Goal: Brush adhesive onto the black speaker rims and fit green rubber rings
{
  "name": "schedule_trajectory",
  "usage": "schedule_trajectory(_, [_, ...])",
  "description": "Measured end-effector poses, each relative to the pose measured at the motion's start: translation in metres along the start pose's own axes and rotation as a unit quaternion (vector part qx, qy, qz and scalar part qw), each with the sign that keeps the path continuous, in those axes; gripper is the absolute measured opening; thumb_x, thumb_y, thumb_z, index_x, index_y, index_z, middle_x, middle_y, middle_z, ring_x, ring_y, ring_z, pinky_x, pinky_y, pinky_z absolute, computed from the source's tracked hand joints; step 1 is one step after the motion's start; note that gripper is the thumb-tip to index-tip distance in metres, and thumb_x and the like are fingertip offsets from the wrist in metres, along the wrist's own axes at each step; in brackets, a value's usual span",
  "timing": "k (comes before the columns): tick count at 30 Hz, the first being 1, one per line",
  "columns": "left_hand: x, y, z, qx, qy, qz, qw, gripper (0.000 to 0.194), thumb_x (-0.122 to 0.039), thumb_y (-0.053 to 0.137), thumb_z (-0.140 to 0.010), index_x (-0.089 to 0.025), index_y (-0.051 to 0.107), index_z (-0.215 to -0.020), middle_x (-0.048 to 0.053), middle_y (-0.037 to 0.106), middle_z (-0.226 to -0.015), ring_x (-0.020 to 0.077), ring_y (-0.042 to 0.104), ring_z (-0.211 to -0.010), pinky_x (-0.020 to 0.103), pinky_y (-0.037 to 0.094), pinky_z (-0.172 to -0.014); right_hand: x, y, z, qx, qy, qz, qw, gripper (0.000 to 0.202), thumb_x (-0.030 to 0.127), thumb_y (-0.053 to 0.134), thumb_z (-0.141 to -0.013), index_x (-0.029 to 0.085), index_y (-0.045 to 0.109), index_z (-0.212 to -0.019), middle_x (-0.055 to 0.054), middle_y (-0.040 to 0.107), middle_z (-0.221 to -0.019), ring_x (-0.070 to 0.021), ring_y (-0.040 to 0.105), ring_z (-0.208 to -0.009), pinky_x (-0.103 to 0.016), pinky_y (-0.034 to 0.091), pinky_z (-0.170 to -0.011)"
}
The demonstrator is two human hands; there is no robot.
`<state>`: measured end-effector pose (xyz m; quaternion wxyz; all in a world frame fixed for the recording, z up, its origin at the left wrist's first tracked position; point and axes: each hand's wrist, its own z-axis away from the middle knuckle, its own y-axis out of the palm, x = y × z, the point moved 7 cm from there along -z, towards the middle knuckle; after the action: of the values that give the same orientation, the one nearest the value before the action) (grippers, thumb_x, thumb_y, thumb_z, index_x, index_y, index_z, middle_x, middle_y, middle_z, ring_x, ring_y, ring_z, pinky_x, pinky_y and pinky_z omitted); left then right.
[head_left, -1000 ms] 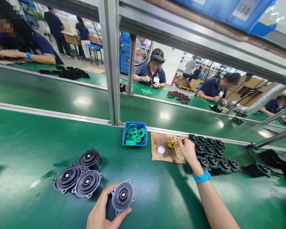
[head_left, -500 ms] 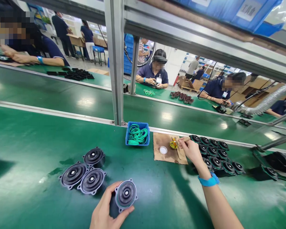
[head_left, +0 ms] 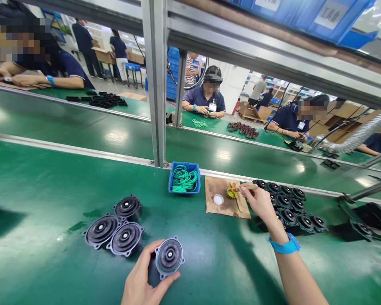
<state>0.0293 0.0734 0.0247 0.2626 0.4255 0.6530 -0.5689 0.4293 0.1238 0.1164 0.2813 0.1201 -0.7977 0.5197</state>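
Observation:
My left hand [head_left: 146, 275] grips a round black part [head_left: 169, 255] with a pale rim and small lugs, its face turned up. My right hand [head_left: 259, 203] pinches the wooden handle of a brush [head_left: 248, 187], whose bristle end is at a small yellow container [head_left: 231, 193]. The container stands on a stained cardboard sheet [head_left: 214, 186], near a white round lid [head_left: 218, 199]. Left of my left hand, three similar round parts [head_left: 125, 238] sit close together on the green table [head_left: 66, 271].
A blue bin [head_left: 184, 190] holds green rings [head_left: 184, 178]. Several finished-looking black parts [head_left: 286, 216] stand in rows at the right. A metal post [head_left: 158, 106] rises behind the bin. People [head_left: 206, 95] work across the belt.
My right hand has shifted slightly right, and the brush handle lies at a flatter angle. The view has moved a little. My left hand still holds the round part.

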Motion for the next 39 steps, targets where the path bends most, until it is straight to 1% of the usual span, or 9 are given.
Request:
schedule_trajectory(3, [0.001,-0.002,-0.001,-0.005,0.000,-0.006,1.000,0.051,-0.051,0.076,-0.073,-0.027,0.059,-0.114,0.003,0.075,-0.111,0.0263,0.074,-0.097,0.034,0.060,-0.084,-0.009,0.002,0.002,-0.013,0.027,-0.012,0.999,0.051,0.062,0.046,-0.089,0.018,0.070,-0.079,-0.013,0.076,-0.073,-0.0292,0.075,-0.068,-0.034,0.058,-0.059])
schedule_trajectory(8, [-0.002,-0.002,-0.004,0.006,0.029,-0.023,0.999,0.052,-0.048,0.078,-0.071,-0.026,0.059,-0.114,0.003,0.077,-0.110,0.0262,0.076,-0.095,0.032,0.061,-0.079,-0.019,0.006,0.004,-0.018,0.057,-0.026,0.998,0.056,0.069,0.045,-0.087,0.018,0.067,-0.083,-0.013,0.076,-0.072,-0.0291,0.075,-0.067,-0.034,0.059,-0.059])
schedule_trajectory(18, [-0.001,-0.001,-0.001,-0.009,-0.022,0.016,1.000,0.051,-0.050,0.078,-0.068,-0.027,0.061,-0.112,0.002,0.076,-0.109,0.0271,0.074,-0.095,0.035,0.059,-0.084,-0.021,-0.004,0.001,-0.018,0.062,-0.002,0.998,0.042,0.058,0.050,-0.088,0.020,0.063,-0.075,-0.012,0.076,-0.070,-0.0283,0.075,-0.065,-0.032,0.057,-0.055])
schedule_trajectory(22, [-0.003,-0.002,-0.001,-0.026,-0.029,0.031,0.999,0.050,-0.055,0.075,-0.069,-0.027,0.062,-0.109,0.002,0.076,-0.106,0.0273,0.073,-0.093,0.036,0.058,-0.085,-0.014,-0.006,0.001,-0.019,0.041,0.005,0.999,0.040,0.052,0.046,-0.090,0.018,0.067,-0.085,-0.011,0.076,-0.073,-0.0280,0.075,-0.068,-0.032,0.057,-0.058])
schedule_trajectory(26, [-0.003,-0.001,0.000,-0.030,-0.048,0.038,0.998,0.052,-0.057,0.074,-0.070,-0.027,0.062,-0.110,0.003,0.074,-0.109,0.0282,0.072,-0.096,0.038,0.057,-0.087,-0.001,-0.003,0.008,0.019,-0.004,0.006,1.000,0.036,0.044,0.048,-0.088,0.018,0.073,-0.092,-0.009,0.077,-0.075,-0.0277,0.075,-0.070,-0.033,0.058,-0.063])
schedule_trajectory(31, [-0.001,0.000,0.001,-0.006,-0.060,0.047,0.997,0.051,-0.051,0.076,-0.070,-0.028,0.061,-0.113,0.004,0.073,-0.113,0.0290,0.070,-0.101,0.039,0.055,-0.090,0.014,0.001,0.025,0.074,-0.062,0.004,0.995,0.027,0.035,0.055,-0.085,0.022,0.078,-0.092,-0.009,0.079,-0.094,-0.0279,0.074,-0.080,-0.036,0.057,-0.074])
schedule_trajectory(35, [0.000,0.000,0.001,-0.007,-0.063,0.050,0.997,0.050,-0.049,0.077,-0.069,-0.027,0.061,-0.111,0.004,0.073,-0.114,0.0296,0.070,-0.103,0.040,0.056,-0.090,0.019,0.004,0.037,0.110,-0.094,-0.008,0.989,0.026,0.029,0.055,-0.085,0.023,0.078,-0.095,-0.009,0.078,-0.096,-0.0268,0.074,-0.084,-0.035,0.057,-0.075])
schedule_trajectory(37, [-0.001,0.000,0.001,-0.007,-0.066,0.050,0.997,0.049,-0.048,0.077,-0.069,-0.027,0.061,-0.111,0.003,0.073,-0.114,0.0291,0.070,-0.102,0.039,0.055,-0.091,0.022,0.001,0.039,0.116,-0.101,-0.019,0.988,0.025,0.027,0.055,-0.084,0.024,0.079,-0.094,-0.008,0.078,-0.097,-0.0264,0.073,-0.086,-0.035,0.056,-0.077])
schedule_trajectory(39, [-0.001,0.000,0.001,-0.005,-0.070,0.049,0.996,0.049,-0.048,0.077,-0.069,-0.028,0.061,-0.111,0.003,0.073,-0.114,0.0287,0.071,-0.101,0.039,0.055,-0.091,0.025,-0.004,0.038,0.110,-0.099,-0.035,0.988,0.023,0.028,0.058,-0.083,0.025,0.079,-0.092,-0.007,0.078,-0.093,-0.0258,0.073,-0.082,-0.034,0.056,-0.074])
